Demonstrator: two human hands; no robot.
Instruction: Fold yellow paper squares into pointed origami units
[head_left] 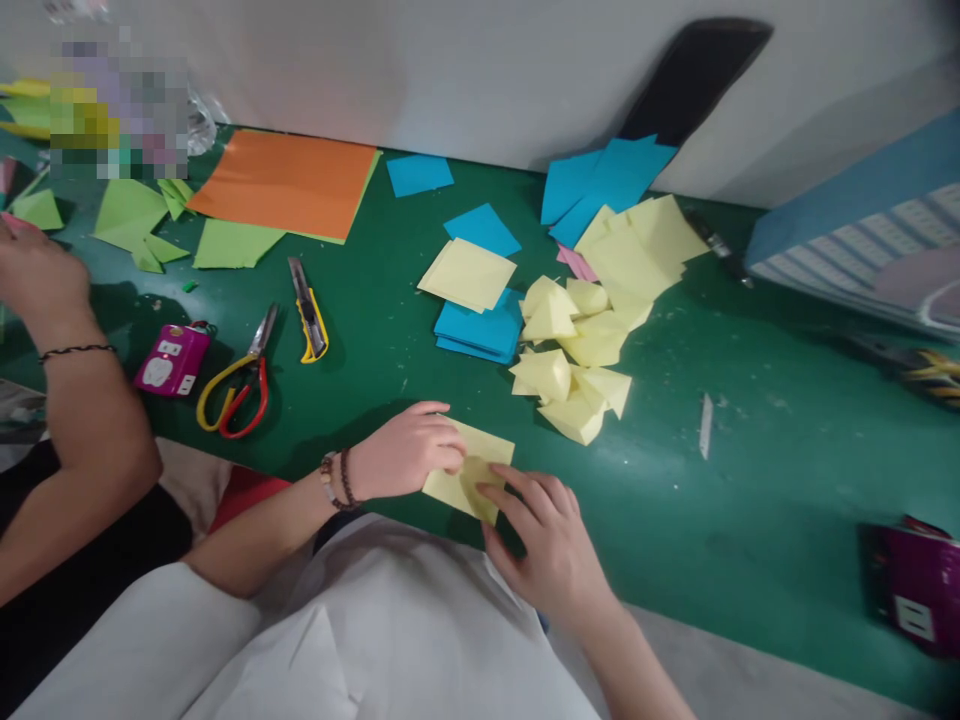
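Note:
A square sheet of pale yellow paper [471, 490] lies at the table's front edge between my two hands. My left hand [409, 452] rests on its left part, fingers curled and closed on the paper. From the right, my right hand [553, 545] has its fingertips on the sheet and its thumb at the near edge, gripping that side. Just beyond are several folded yellow paper pieces [574, 395] in a loose heap. Small stacks of yellow squares [471, 272] and blue squares [480, 330] lie straight ahead.
Scissors [244, 375], a utility knife [309, 312] and a purple box [174, 360] lie left. Orange paper [289, 180] is at the back. A co-worker's hand [41, 275] reaches in at far left. Another purple item [919, 590] sits far right, below a blue box [862, 220].

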